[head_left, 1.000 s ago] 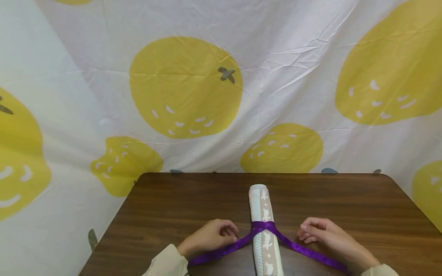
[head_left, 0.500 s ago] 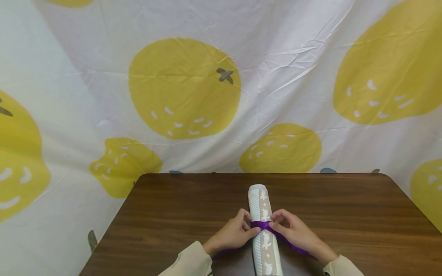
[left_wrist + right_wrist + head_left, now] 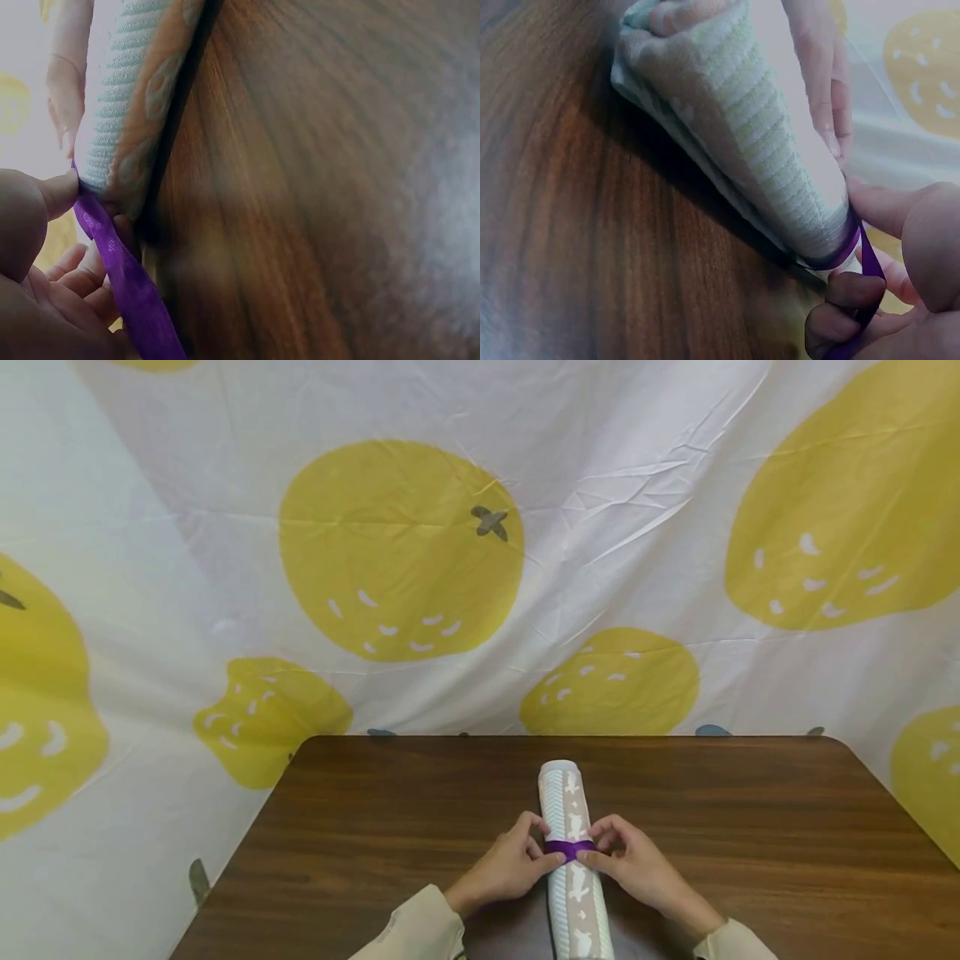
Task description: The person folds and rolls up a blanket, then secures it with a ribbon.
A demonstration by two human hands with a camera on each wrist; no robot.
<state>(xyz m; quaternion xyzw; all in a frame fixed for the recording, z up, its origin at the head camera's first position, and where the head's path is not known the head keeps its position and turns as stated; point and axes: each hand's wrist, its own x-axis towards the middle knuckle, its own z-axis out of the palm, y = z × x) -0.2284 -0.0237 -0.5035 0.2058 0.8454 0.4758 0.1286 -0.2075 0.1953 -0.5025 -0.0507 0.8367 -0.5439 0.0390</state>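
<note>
A rolled towel (image 3: pixel 579 893) with pale blue ribbing and white figures on beige lies lengthwise on the table. Around its middle runs a purple ribbon (image 3: pixel 570 850). My left hand (image 3: pixel 510 864) pinches the ribbon at the roll's left side, thumb on top; in the left wrist view a tail of the ribbon (image 3: pixel 135 289) hangs past its fingers. From the right side, my right hand (image 3: pixel 637 870) holds the ribbon with the thumb pressed near the crossing. The right wrist view shows the other ribbon tail (image 3: pixel 871 270) running over curled fingers. Both thumb tips nearly meet; the crossing is partly hidden.
The dark wood table (image 3: pixel 412 802) extends on both sides of the roll and behind it. A white cloth (image 3: pixel 450 693) printed with yellow fruit hangs at the table's back edge and along its sides.
Both hands have come inward from beside the towel to the ribbon's crossing and taken hold there. Over the last half second, the right thumb has shifted slightly; the ribbon tails no longer show in the head view.
</note>
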